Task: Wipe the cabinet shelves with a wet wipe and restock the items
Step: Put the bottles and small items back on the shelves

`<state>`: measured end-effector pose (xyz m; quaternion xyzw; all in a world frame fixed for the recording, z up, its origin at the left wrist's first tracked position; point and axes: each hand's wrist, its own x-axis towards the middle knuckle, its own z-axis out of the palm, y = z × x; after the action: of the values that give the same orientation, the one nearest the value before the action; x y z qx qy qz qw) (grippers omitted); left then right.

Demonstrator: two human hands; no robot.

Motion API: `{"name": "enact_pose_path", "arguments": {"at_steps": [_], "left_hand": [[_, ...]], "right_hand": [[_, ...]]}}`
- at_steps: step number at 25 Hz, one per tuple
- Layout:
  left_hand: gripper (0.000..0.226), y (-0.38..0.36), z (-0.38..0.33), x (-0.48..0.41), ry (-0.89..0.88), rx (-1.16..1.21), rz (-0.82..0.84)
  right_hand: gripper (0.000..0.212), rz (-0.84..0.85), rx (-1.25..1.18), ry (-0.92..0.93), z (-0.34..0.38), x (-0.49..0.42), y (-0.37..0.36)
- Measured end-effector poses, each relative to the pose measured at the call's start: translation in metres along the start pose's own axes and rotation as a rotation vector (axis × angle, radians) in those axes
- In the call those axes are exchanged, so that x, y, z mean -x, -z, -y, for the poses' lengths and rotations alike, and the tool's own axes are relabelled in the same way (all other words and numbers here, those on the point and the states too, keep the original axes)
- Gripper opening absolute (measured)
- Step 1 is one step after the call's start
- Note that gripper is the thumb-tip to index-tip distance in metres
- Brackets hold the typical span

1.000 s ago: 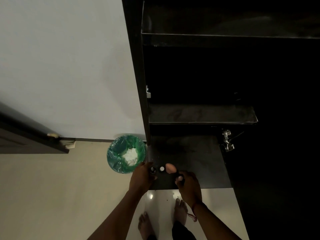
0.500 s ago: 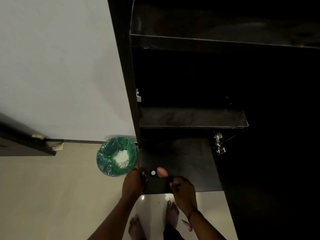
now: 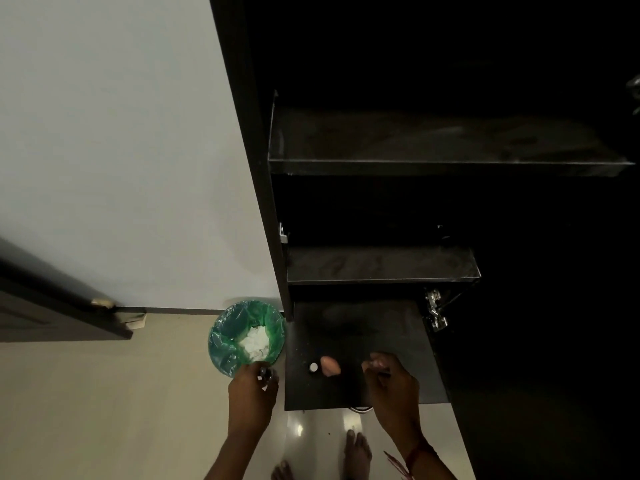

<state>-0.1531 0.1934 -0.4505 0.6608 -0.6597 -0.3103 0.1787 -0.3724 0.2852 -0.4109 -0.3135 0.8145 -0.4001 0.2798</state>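
Far left: dark door (image 3: pixel 59 299), then pale wall. A green-lined bin (image 3: pixel 225 337) stands on the floor just beside the cabinet's left side, w/ crumpled white wipes (image 3: pixel 256 342) inside.

The left hand (image 3: pixel 251 393) hangs between the bin and the bottom shelf (image 3: pixel 363 330). Its grip is curled round a small dark item (image 3: pixel 265 374) w/ a glint on it; too dim to say what it is.

On the bottom shelf, toward front-left, are a small white-capped bottle (image 3: pixel 313 367), upright, and a peach-coloured rounded item (image 3: pixel 329 366) just beside it on the right. The right hand (image 3: pixel 393 382) is over the shelf's front-right w/ fingers bent in. Can't tell if that grip has anything in it.

Higher up are the middle shelf (image 3: pixel 381 266) and upper shelf (image 3: pixel 433 143), both dull and streaky. A metal hinge (image 3: pixel 434 310) sits at the right.

Judgement: used wipes are binned, so wiping looks done and the step in hand is restocking small items on the bottom shelf. Next move prob. calls for setting the left hand's item down upright near the capped bottle. It should go down slowly, since these bits look light and easy to topple.
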Motion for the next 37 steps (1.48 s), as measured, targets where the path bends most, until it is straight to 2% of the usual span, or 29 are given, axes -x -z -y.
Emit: {"name": "enact_pose_path", "arguments": {"at_steps": [4,7,10,14,17,19,27,34,37], "left_hand": [[0.030,0.036,-0.034,0.019,-0.080,0.102,-0.057],[0.043,0.055,-0.071,0.027,-0.151,0.177,-0.053],[0.027,0.079,-0.120,0.028,-0.228,0.244,-0.068],[0.020,0.111,-0.184,0.026,-0.383,0.318,-0.129],[0.032,0.136,-0.223,0.024,-0.478,0.437,-0.134],[0.029,0.155,-0.247,0.025,-0.536,0.484,-0.141],[0.032,0.209,-0.326,0.020,-0.681,0.531,-0.234],[0.043,0.214,-0.369,-0.005,-0.629,0.341,-0.312],[0.044,0.210,-0.376,-0.019,-0.587,0.263,-0.300]], "right_hand": [[0.029,-0.040,-0.085,0.066,0.036,-0.002,0.021],[0.025,-0.066,-0.103,0.106,0.069,-0.002,0.041],[0.016,-0.113,-0.149,0.151,0.105,-0.003,0.064],[0.023,-0.169,-0.271,0.258,0.150,-0.005,0.088],[0.021,-0.192,-0.354,0.348,0.185,-0.007,0.105],[0.020,-0.195,-0.360,0.417,0.211,-0.004,0.120],[0.017,-0.181,-0.252,0.665,0.288,-0.002,0.173],[0.007,-0.154,0.036,0.720,0.326,-0.045,0.188],[0.024,-0.103,0.095,0.727,0.335,-0.062,0.189]]}}
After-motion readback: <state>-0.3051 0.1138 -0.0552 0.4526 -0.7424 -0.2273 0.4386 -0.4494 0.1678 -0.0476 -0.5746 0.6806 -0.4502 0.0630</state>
